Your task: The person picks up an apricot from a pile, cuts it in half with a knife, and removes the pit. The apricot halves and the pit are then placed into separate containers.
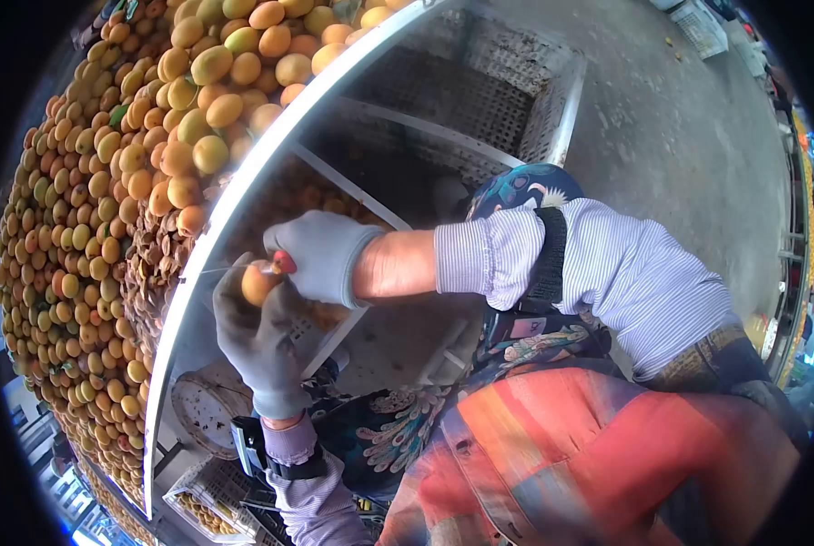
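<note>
Where my orange, red and purple plaid garment (534, 437) fills the closest space, dark cloth with a pale feather pattern (398, 428) shows beside it. Pale, finely striped sleeves (639, 273) cover my arms, each crossed by a black band (545, 255).

Beyond them, my left grip (257, 337), in a grey glove darkened at the fingers, curls closed around a round orange-yellow apricot (257, 286). My right grip (320, 255), in a light grey glove, is narrow, closed on a small red-handled tool (284, 262) right against that fruit. Most of the tool is hidden from me, so I cannot tell its full shape. I hold the apricot just on my side of the white-rimmed table (175, 320).

Lower down, near the rim, sit a stained white round container (208, 409) and a white plastic crate (243, 528) with small yellow-orange pieces inside. Across the rim, a brown heap of pit-like pieces (156, 259) lies beside a broad spread of orange, yellow and greenish apricots (70, 246). Off to my right stands a large white perforated crate (563, 105), with grey floor (662, 146) past it.
</note>
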`<state>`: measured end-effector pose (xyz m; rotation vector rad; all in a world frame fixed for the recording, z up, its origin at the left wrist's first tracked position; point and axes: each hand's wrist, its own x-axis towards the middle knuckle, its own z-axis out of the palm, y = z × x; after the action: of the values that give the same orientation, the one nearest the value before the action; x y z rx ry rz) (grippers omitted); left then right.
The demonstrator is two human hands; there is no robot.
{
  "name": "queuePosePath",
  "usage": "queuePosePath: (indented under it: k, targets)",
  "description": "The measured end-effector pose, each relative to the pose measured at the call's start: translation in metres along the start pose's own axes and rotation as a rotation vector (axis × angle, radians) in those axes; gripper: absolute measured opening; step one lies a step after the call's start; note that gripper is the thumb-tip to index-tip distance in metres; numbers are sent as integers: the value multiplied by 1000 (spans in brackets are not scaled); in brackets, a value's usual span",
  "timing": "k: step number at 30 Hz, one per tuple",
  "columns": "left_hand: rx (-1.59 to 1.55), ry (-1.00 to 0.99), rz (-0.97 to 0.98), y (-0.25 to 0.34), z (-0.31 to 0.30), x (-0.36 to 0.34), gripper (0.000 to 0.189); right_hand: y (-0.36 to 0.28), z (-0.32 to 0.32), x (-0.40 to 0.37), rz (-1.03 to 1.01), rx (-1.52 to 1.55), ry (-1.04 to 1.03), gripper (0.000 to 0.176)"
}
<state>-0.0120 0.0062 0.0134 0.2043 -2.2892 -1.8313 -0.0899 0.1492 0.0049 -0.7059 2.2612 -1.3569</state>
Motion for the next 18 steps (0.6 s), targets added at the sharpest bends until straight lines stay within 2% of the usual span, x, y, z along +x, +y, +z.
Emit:
queuePosePath:
  k: [1,3,5,7,9,11,13,14,16,18]
  targets:
    - [2,5,-4,0,-1,-2,41,-4,-4,-1,-29,-48,34,17]
    - [-292,-24,-288,1,-3,-2,40,-4,-9,2,-73,-106,52,16]
    - [-332,-114,-229,5,0,-5,40,-5,-15,7,-64,-196,104,14]
    - [-351,-119,-228,0,3,-6,44,-3,-10,16,-78,-31,335,13]
    - [-438,-82,-165,5,2,-4,45,-3,-17,15,-151,84,425,16]
    - [-507,-60,-97,8,-4,3,47,0,-17,16,-126,110,345,18]
    - [-516,43,-88,4,-10,9,48,-4,-12,9,176,410,-33,19]
    - [-525,50,-122,7,-14,9,47,-7,-10,7,160,402,-46,19]
    - [-510,46,-105,6,-17,10,47,-12,-8,3,-19,91,0,19]
    - [-516,40,-161,8,-19,10,46,-19,-13,2,20,90,-73,19]
